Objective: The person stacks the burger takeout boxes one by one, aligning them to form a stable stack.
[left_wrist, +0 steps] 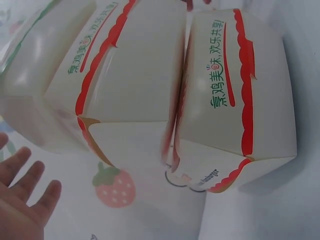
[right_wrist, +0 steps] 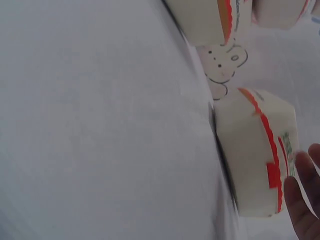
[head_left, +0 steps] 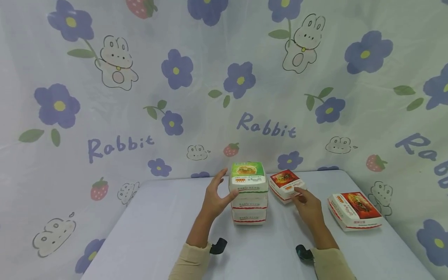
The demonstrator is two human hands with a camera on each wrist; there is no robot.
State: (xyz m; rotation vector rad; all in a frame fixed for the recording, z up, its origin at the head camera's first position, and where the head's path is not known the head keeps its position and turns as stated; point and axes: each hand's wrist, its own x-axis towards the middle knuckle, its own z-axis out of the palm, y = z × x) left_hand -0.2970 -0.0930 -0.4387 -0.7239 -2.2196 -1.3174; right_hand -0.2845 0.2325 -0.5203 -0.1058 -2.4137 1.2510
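Note:
Three burger boxes stand stacked at the middle of the table: a green-topped box above two white, red-edged boxes. My left hand is at the stack's left side, thumb and fingers spread around the top box's near left corner. In the left wrist view its fingers look extended and apart from the cartons. Right of the stack lies a red-topped burger box, slightly turned. At its near right corner is my right hand; its extended fingertips are at the box's side, and contact is hard to make out.
Another red-topped burger box sits near the table's right edge. The white-covered table ends at a hanging cloth printed with flowers and rabbits. Dark straps are at both wrists.

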